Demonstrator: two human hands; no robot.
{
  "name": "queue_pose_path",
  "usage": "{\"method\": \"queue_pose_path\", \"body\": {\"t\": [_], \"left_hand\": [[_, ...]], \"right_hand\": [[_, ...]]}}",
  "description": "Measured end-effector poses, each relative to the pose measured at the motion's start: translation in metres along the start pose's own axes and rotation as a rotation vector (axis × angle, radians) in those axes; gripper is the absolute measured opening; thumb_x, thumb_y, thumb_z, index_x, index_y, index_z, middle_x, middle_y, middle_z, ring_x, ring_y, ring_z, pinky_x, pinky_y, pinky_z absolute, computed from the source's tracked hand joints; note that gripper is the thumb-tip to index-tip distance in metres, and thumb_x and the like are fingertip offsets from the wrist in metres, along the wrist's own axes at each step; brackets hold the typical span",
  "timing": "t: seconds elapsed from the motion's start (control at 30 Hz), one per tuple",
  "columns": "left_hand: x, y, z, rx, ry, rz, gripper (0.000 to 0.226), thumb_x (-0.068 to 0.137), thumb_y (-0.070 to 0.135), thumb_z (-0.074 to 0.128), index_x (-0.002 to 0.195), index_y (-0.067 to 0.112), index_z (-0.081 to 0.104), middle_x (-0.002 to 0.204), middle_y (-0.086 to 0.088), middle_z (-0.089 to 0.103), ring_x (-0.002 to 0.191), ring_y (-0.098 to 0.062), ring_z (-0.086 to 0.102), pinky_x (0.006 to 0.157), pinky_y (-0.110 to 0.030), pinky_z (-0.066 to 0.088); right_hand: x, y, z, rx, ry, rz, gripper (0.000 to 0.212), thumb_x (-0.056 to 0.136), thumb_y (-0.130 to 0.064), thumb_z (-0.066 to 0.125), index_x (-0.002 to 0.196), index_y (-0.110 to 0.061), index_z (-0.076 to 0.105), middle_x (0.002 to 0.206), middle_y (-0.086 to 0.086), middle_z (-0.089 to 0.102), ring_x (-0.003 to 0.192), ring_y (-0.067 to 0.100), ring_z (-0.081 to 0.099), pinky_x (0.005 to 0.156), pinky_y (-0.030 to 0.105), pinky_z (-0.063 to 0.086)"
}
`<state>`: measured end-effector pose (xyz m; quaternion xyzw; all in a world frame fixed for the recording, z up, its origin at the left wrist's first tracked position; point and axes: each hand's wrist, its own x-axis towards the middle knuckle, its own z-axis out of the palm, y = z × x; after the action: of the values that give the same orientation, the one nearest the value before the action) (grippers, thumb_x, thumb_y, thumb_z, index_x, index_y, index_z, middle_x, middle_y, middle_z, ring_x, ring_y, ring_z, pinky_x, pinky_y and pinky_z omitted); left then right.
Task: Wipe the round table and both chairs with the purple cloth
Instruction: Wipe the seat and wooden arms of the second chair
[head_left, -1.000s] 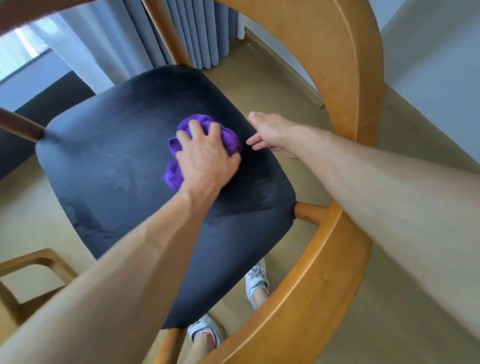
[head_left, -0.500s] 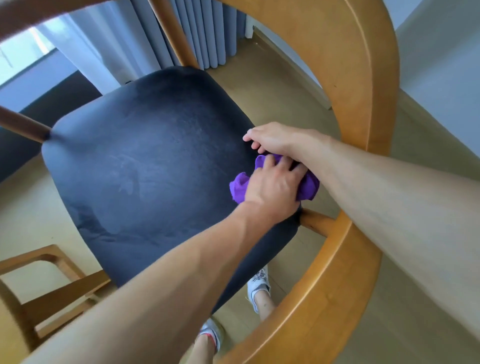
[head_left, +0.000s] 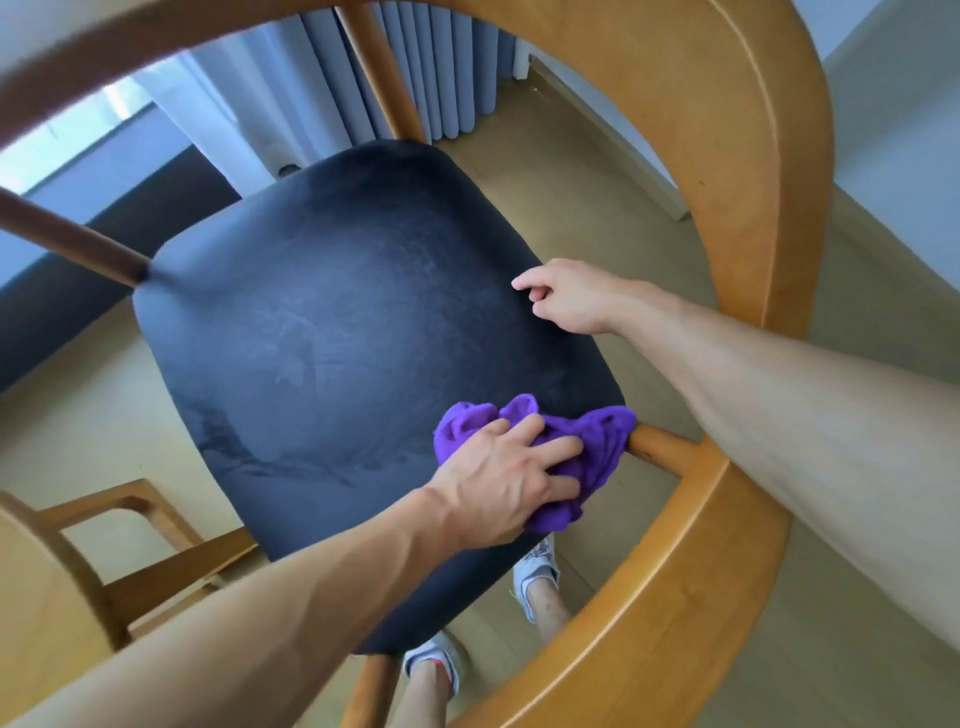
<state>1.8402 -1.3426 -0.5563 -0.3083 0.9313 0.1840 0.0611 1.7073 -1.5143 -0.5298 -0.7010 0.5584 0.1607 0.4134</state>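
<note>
I look down through the curved wooden back of a chair (head_left: 727, 545) onto its dark padded seat (head_left: 337, 338). My left hand (head_left: 498, 488) presses the bunched purple cloth (head_left: 587, 447) onto the seat's near right corner, beside a wooden spindle. My right hand (head_left: 566, 299) rests on the seat's right edge, farther away, with fingers loosely curled and nothing in them. The round table is not clearly in view.
A second wooden frame (head_left: 130, 530) stands at the lower left. Grey curtains (head_left: 415, 67) hang beyond the seat, above a beige floor (head_left: 597, 171). My feet in white shoes (head_left: 537, 571) show under the seat's near edge. A grey wall (head_left: 893, 156) is at right.
My left hand swept the cloth from the seat's middle to its right edge, then toward the near right corner. My right hand stayed by the right edge, now apart from the cloth.
</note>
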Motion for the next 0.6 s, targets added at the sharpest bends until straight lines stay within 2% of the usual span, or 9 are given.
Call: {"method": "queue_pose_path", "body": {"t": [0.07, 0.13, 0.17, 0.23, 0.3, 0.37, 0.43, 0.53, 0.6], "left_hand": [[-0.021, -0.012, 0.003, 0.011, -0.022, 0.049, 0.028, 0.079, 0.034, 0.061, 0.107, 0.036, 0.06, 0.134, 0.004, 0.05, 0.099, -0.029, 0.049, 0.068, -0.041, 0.047], [-0.025, -0.019, -0.001, -0.022, -0.029, 0.016, 0.027, 0.077, 0.035, 0.061, 0.104, 0.034, 0.059, 0.127, 0.005, 0.052, 0.093, -0.028, 0.048, 0.062, -0.039, 0.048], [-0.019, -0.018, -0.007, -0.049, -0.005, -0.054, 0.025, 0.078, 0.036, 0.059, 0.103, 0.032, 0.058, 0.121, 0.005, 0.053, 0.089, -0.028, 0.049, 0.057, -0.038, 0.047], [0.006, -0.005, -0.017, -0.114, 0.105, -0.303, 0.03, 0.078, 0.038, 0.059, 0.106, 0.029, 0.058, 0.115, 0.004, 0.054, 0.086, -0.028, 0.052, 0.05, -0.034, 0.044], [0.033, 0.015, -0.016, -0.133, 0.167, -0.47, 0.043, 0.076, 0.043, 0.062, 0.115, 0.026, 0.058, 0.119, -0.001, 0.053, 0.091, -0.031, 0.053, 0.05, -0.034, 0.039], [0.047, 0.035, -0.003, -0.05, 0.163, -0.436, 0.05, 0.074, 0.052, 0.065, 0.114, 0.023, 0.058, 0.121, -0.006, 0.052, 0.096, -0.033, 0.051, 0.051, -0.034, 0.036], [0.039, 0.042, 0.009, 0.029, 0.142, -0.334, 0.045, 0.076, 0.053, 0.065, 0.109, 0.025, 0.059, 0.124, -0.006, 0.051, 0.096, -0.033, 0.049, 0.051, -0.034, 0.035], [0.006, 0.034, 0.017, 0.048, 0.121, -0.214, 0.026, 0.08, 0.044, 0.066, 0.102, 0.032, 0.061, 0.121, -0.003, 0.053, 0.086, -0.03, 0.05, 0.049, -0.031, 0.029], [-0.028, 0.027, 0.019, 0.041, 0.084, -0.174, 0.021, 0.08, 0.045, 0.066, 0.098, 0.035, 0.06, 0.115, -0.002, 0.054, 0.08, -0.026, 0.05, 0.046, -0.03, 0.027]], "right_hand": [[-0.002, -0.002, 0.004, -0.029, 0.019, 0.007, 0.046, 0.096, -0.004, 0.039, 0.138, -0.016, 0.053, 0.129, 0.008, 0.054, 0.116, 0.031, 0.053, 0.094, 0.041, 0.046], [-0.004, -0.004, 0.008, -0.079, 0.027, 0.019, 0.045, 0.095, -0.004, 0.039, 0.136, -0.015, 0.053, 0.131, 0.008, 0.05, 0.116, 0.033, 0.052, 0.097, 0.043, 0.045], [-0.003, -0.005, 0.009, -0.095, 0.034, 0.024, 0.046, 0.095, -0.005, 0.038, 0.137, -0.018, 0.053, 0.132, 0.007, 0.049, 0.115, 0.032, 0.051, 0.095, 0.039, 0.045], [-0.004, -0.008, 0.012, -0.099, 0.053, 0.03, 0.05, 0.095, -0.005, 0.038, 0.14, -0.02, 0.052, 0.132, 0.006, 0.048, 0.113, 0.031, 0.051, 0.091, 0.034, 0.042], [-0.004, -0.007, 0.015, -0.112, 0.077, 0.039, 0.053, 0.096, -0.007, 0.037, 0.146, -0.023, 0.046, 0.138, 0.007, 0.043, 0.121, 0.03, 0.048, 0.1, 0.037, 0.04], [-0.005, -0.005, 0.02, -0.129, 0.081, 0.04, 0.056, 0.097, -0.009, 0.036, 0.151, -0.024, 0.038, 0.15, 0.007, 0.035, 0.132, 0.029, 0.042, 0.108, 0.041, 0.038], [-0.008, -0.004, 0.025, -0.131, 0.081, 0.03, 0.059, 0.098, -0.009, 0.035, 0.154, -0.027, 0.032, 0.153, 0.006, 0.03, 0.134, 0.028, 0.039, 0.108, 0.038, 0.037], [-0.012, -0.007, 0.036, -0.115, 0.13, 0.016, 0.066, 0.096, -0.006, 0.036, 0.154, -0.036, 0.029, 0.149, 0.002, 0.03, 0.136, 0.024, 0.033, 0.109, 0.04, 0.036], [-0.012, -0.01, 0.046, -0.116, 0.163, 0.052, 0.071, 0.091, -0.006, 0.04, 0.152, -0.042, 0.028, 0.14, -0.002, 0.032, 0.134, 0.019, 0.031, 0.106, 0.045, 0.04]]}}
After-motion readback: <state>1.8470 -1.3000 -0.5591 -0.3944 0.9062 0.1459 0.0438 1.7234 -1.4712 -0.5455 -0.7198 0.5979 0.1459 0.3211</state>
